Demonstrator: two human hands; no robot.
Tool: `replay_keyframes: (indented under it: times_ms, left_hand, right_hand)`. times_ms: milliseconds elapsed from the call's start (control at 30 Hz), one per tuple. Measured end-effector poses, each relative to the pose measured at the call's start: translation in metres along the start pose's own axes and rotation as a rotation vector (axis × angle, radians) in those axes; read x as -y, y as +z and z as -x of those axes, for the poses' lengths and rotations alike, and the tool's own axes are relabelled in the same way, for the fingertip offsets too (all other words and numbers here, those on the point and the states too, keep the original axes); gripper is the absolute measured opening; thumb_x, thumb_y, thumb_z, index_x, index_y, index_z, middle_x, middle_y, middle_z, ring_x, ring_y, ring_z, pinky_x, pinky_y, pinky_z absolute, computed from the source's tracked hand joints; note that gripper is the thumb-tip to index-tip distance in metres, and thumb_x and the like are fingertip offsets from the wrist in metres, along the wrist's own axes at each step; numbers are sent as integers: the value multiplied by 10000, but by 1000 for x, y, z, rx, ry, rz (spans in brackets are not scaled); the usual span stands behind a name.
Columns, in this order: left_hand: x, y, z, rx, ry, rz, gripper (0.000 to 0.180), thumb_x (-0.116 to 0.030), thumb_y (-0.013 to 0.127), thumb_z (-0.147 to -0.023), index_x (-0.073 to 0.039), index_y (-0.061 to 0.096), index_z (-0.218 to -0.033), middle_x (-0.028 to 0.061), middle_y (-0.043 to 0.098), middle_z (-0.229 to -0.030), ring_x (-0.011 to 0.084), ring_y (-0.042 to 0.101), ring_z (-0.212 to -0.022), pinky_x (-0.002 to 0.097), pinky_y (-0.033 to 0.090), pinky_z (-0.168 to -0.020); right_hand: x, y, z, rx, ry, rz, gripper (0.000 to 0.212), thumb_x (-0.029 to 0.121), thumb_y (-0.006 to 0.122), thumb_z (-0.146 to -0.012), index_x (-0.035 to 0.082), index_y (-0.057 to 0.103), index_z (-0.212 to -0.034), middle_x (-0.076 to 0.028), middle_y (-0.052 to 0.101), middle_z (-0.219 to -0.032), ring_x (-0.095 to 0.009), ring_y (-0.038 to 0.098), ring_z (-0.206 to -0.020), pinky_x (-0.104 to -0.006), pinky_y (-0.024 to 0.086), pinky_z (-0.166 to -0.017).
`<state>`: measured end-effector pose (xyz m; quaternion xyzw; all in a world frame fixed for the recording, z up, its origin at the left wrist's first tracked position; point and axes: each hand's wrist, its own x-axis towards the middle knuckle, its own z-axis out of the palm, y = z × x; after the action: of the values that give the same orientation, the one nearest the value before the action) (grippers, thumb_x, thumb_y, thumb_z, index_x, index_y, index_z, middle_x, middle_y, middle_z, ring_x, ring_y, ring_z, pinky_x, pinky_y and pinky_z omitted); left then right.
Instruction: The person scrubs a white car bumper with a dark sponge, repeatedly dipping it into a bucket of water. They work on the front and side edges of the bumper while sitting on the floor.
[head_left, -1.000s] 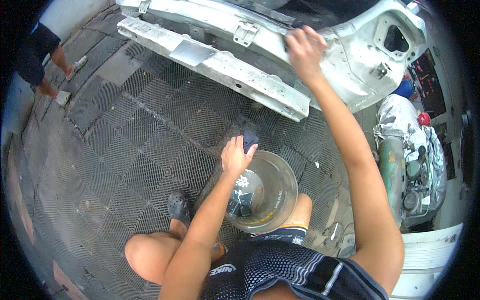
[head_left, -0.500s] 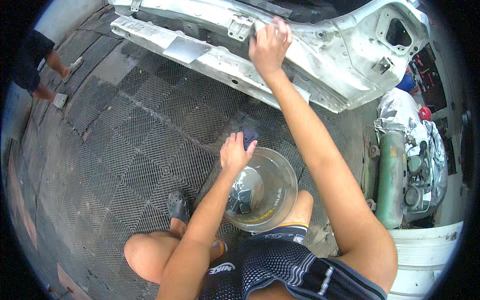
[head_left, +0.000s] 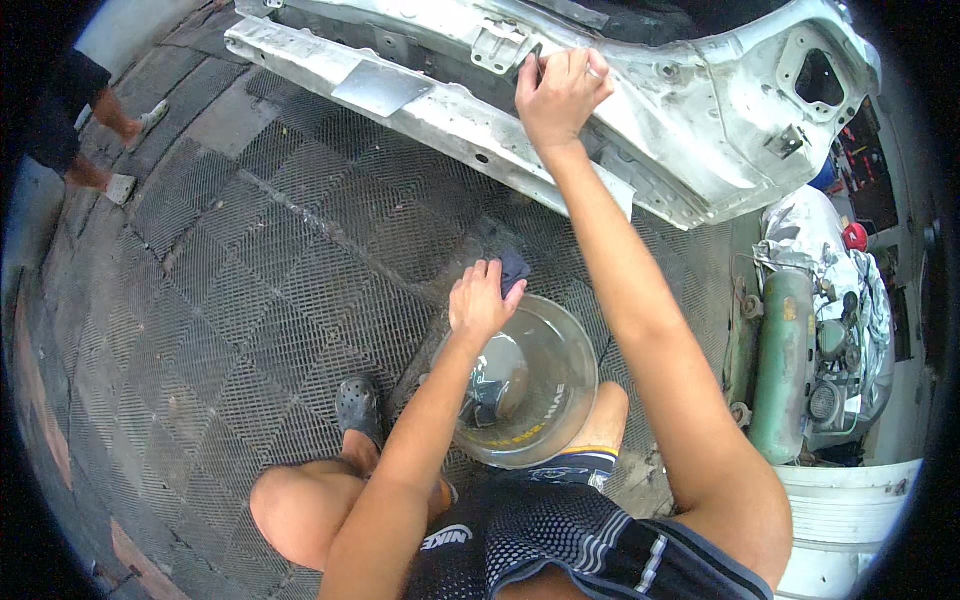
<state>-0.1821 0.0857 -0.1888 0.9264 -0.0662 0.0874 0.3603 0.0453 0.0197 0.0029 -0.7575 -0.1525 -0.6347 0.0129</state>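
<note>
My right hand (head_left: 563,97) is pressed to the bare whitish-silver car body panel (head_left: 640,115), by a small bracket. Its fingers are closed on a small dark piece (head_left: 534,66) that looks like sandpaper; most of it is hidden under the hand. Lower down, my left hand (head_left: 482,298) grips a dark grey-purple cloth (head_left: 514,270) at the far rim of a clear plastic bucket (head_left: 578,350). Water seems to fill part of the bucket, and dark pieces (head_left: 486,403) show inside it. The bucket stands between my legs.
Dark ribbed mats (head_left: 300,240) cover the floor. A green compressor tank (head_left: 783,365) stands to the right, near a silvery cover (head_left: 800,215). White slatted metal (head_left: 845,500) lies at the lower right. At the far left, another person's legs (head_left: 95,165) are visible.
My right hand has shifted slightly right along the panel, fingers still closed. The left hand and cloth stay at the bucket's rim. The whole view has shifted a little.
</note>
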Motion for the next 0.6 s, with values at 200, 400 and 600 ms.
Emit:
replay_keyframes:
  times_ms: [200, 400, 600]
  left_hand:
    - [2, 1, 2, 14, -11, -4, 558, -506, 697, -901, -2, 637, -1134, 215, 662, -1131, 383, 665, -1032, 491, 563, -873]
    - [4, 6, 2, -45, 7, 22, 555, -503, 700, -899, -8, 632, -1141, 210, 657, -1114, 389, 663, -1034, 496, 560, -874]
    - [1, 1, 1, 18, -11, 36, 551, -501, 700, -899, -15, 630, -1149, 200, 659, -1096, 383, 669, -1028, 489, 561, -868]
  right_hand:
    - [1, -4, 2, 107, -26, -17, 202, 257, 792, -802, 136, 631, -814, -49, 619, -894, -285, 600, -937, -443, 397, -783]
    - [-1, 7, -17, -57, -2, -14, 201, 254, 783, -789, 123, 640, -845, -52, 613, -859, -279, 597, -884, -438, 389, -773]
    - [-10, 12, -28, -65, -62, 30, 170, 242, 757, -798, 121, 641, -828, -46, 610, -836, -268, 600, -872, -440, 373, -773]
